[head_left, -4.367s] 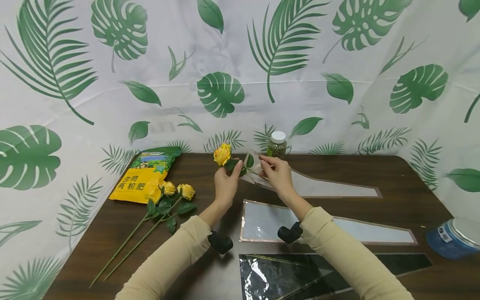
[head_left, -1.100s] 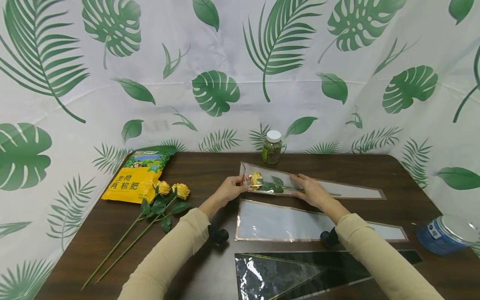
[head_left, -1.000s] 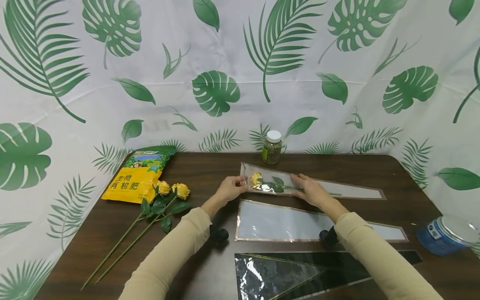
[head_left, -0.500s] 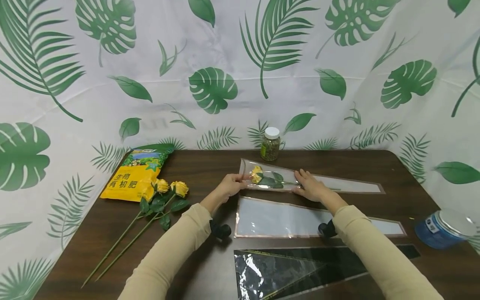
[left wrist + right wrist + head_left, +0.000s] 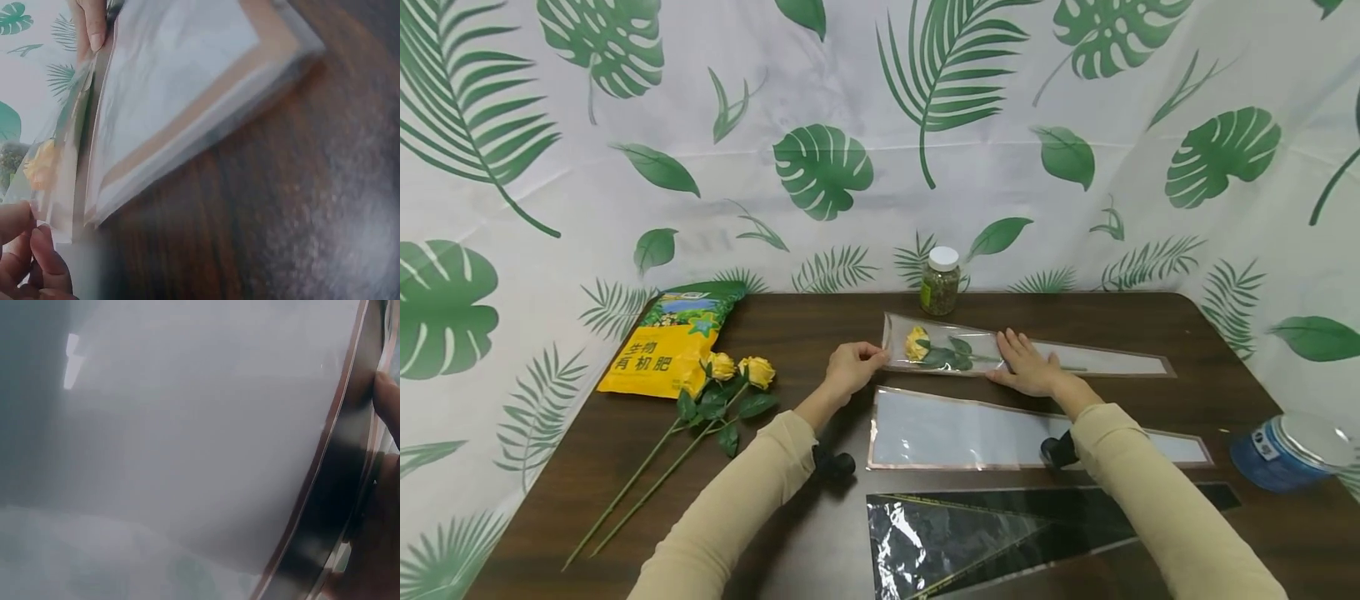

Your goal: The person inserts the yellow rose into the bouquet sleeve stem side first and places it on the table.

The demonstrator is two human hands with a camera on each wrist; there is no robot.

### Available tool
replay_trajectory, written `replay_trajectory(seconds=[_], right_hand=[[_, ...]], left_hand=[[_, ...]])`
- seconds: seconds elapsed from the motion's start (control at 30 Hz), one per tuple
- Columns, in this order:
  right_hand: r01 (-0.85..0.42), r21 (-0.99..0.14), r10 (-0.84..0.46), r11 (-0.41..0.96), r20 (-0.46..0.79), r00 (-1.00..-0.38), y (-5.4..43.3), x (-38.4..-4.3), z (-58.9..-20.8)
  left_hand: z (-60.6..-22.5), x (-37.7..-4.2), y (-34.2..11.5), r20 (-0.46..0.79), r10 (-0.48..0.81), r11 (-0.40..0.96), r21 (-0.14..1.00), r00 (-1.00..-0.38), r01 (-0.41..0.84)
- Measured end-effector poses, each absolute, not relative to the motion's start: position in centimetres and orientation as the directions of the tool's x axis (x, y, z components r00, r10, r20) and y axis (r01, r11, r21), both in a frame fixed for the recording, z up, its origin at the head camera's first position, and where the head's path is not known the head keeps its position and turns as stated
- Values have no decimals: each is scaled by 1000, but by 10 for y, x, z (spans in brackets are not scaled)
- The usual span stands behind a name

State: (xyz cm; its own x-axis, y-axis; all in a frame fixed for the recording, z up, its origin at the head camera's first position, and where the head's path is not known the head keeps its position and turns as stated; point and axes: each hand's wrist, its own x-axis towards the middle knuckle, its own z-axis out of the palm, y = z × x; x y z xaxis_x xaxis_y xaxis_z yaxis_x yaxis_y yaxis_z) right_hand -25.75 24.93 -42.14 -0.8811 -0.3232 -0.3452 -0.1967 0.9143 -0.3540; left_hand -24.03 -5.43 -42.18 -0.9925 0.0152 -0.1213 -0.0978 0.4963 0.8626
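Clear wrapper (image 5: 955, 333): your left hand (image 5: 852, 370) hides one corner.
Rose stem (image 5: 983, 358): your right hand (image 5: 1028, 368) covers part of it.
White wrapper (image 5: 951, 427): partly behind your right forearm (image 5: 1157, 483).
Black wrapper (image 5: 940, 533): cut off by the head view's bottom edge, part behind that forearm.
Jar label (image 5: 927, 295): print too small for you to read.
Left wrist view: tabletop (image 5: 250, 237) blurred, your left hand cut off.

Worn on the head, one camera looks forward and down across the table (image 5: 808, 329) to the leaf-print backdrop (image 5: 895, 150). The left-wrist camera, close and tilted sideways, shares the yellow rose (image 5: 917, 342), left hand (image 5: 852, 368) and right hand (image 5: 1030, 368) with it. The right-wrist camera looks closely at the white sleeve (image 5: 206, 425), also in the head view.
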Motion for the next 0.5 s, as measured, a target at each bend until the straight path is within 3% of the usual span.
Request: replay_trajectory(seconds=[0.3, 0.4, 0.5], right_hand=[[-234, -353, -349, 906, -310, -884, 244, -256, -424], [-283, -345, -360, 895, -184, -915, 240, -248, -419], [-373, -337, -390, 864, 18, -920, 225, -238, -405]], left_hand=[[-431, -237, -62, -25, 25, 721, 693, -999, 0], [-428, -225, -69, 2, 64, 671, 740, -998, 44], [-421, -206, -80, -62, 131, 463, 886, -989, 6]])
